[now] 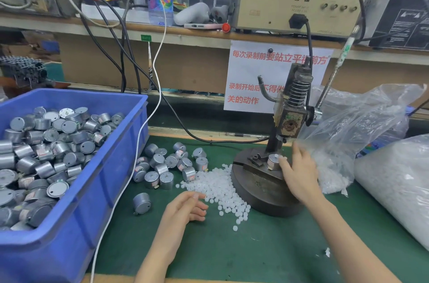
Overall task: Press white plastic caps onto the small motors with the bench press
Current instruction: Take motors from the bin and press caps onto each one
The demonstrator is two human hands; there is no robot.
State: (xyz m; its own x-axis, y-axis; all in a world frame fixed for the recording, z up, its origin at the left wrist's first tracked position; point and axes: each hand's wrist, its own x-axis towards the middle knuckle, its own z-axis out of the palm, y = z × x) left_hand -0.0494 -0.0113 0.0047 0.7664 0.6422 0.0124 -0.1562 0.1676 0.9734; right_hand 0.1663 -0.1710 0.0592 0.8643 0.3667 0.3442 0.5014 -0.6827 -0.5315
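Observation:
A dark bench press (291, 118) stands on a round iron base (260, 187) right of centre. One small grey motor (273, 161) sits on the base under the ram, with a white cap on its shaft. My right hand (298, 173) grips that motor from the right side. A pile of white plastic caps (220, 185) lies on the green mat left of the base. My left hand (185, 208) hovers over the near edge of the pile, fingers loosely curled, holding nothing I can see. Several loose motors (167, 164) lie behind the caps.
A blue bin (97, 180) full of motors fills the left. Clear plastic bags of caps (371, 129) crowd the right side. One stray motor (142, 202) lies near the bin. A white cable (148, 118) and black cables hang from the shelf above.

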